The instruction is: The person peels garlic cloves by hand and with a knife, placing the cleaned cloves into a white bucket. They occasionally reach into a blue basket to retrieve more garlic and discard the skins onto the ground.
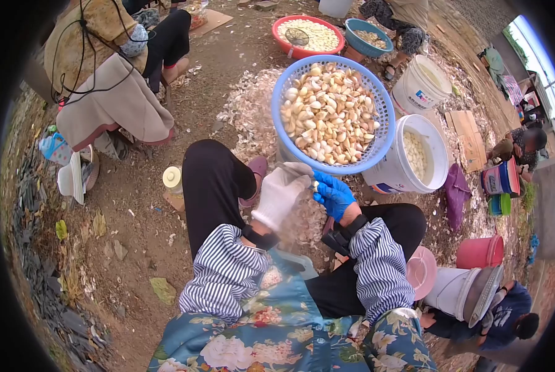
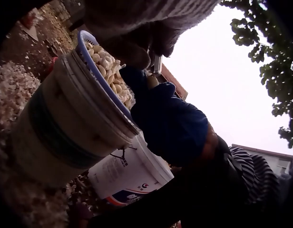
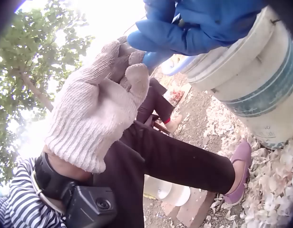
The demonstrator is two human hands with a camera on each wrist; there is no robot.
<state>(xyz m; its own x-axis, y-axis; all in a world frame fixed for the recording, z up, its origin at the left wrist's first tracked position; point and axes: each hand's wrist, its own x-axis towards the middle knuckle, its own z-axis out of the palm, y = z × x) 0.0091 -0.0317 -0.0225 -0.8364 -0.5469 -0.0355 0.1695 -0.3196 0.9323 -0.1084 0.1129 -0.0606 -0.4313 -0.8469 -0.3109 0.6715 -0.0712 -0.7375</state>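
My left hand (image 1: 282, 193), in a white knit glove, has its fingers curled. A narrow metal blade (image 2: 158, 64) shows at its fingertips in the left wrist view; any handle is hidden. Touching close beside it, my right hand (image 1: 335, 197) in a blue rubber glove pinches a pale garlic clove (image 1: 315, 185) between thumb and fingers. Just beyond both hands, a blue plastic basket (image 1: 386, 133) heaped with unpeeled garlic cloves (image 1: 330, 115) rests on a pale bucket (image 2: 65, 118).
A white bucket (image 1: 435, 177) of peeled cloves stands right of the basket, with another white bucket (image 1: 421, 84) behind. Garlic skins (image 1: 249, 105) litter the ground. Further off are a red basin (image 1: 277, 44) and a teal basin (image 1: 350, 43). A lidded jar (image 1: 172, 180) stands left of my knee; other people sit around.
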